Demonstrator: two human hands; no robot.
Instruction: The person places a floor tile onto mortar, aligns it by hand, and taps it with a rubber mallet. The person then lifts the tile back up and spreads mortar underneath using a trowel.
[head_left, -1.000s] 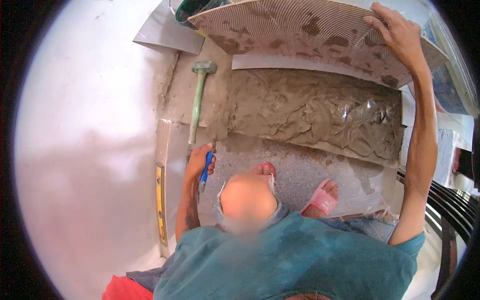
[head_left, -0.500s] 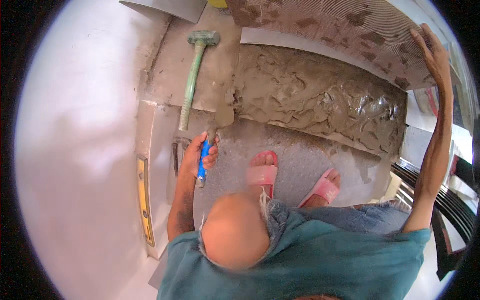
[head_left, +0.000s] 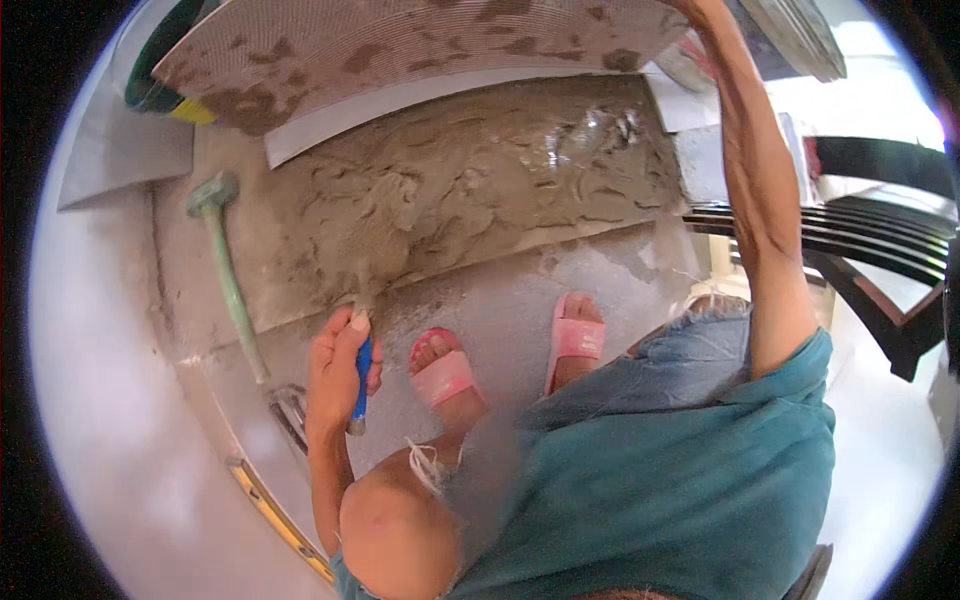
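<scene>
My left hand (head_left: pixel 340 355) is closed round the blue handle (head_left: pixel 363 385) of a trowel. Its blade blends with the wet grey mortar (head_left: pixel 480 190) at the bed's near left edge. A large tile (head_left: pixel 420 50) stands tilted along the far side of the bed, its ribbed, mortar-spotted back facing me. My right arm reaches up to the tile's right end, where my right hand (head_left: pixel 690 6) is mostly cut off by the picture's top edge and its fingers are out of sight. A green-handled hammer (head_left: pixel 230 280) lies left of the mortar.
A yellow spirit level (head_left: pixel 280 525) lies at the lower left, near a dark metal tool (head_left: pixel 288 410). Another grey tile (head_left: pixel 130 150) and a dark green container (head_left: pixel 165 60) are at the far left. Black metal bars (head_left: pixel 860 235) stand at the right. My feet in pink sandals (head_left: pixel 445 378) are close to the bed.
The view has swung, so most things sit further left in it. My left hand has turned, bringing the trowel blade against the mortar. My right hand has nearly left the picture.
</scene>
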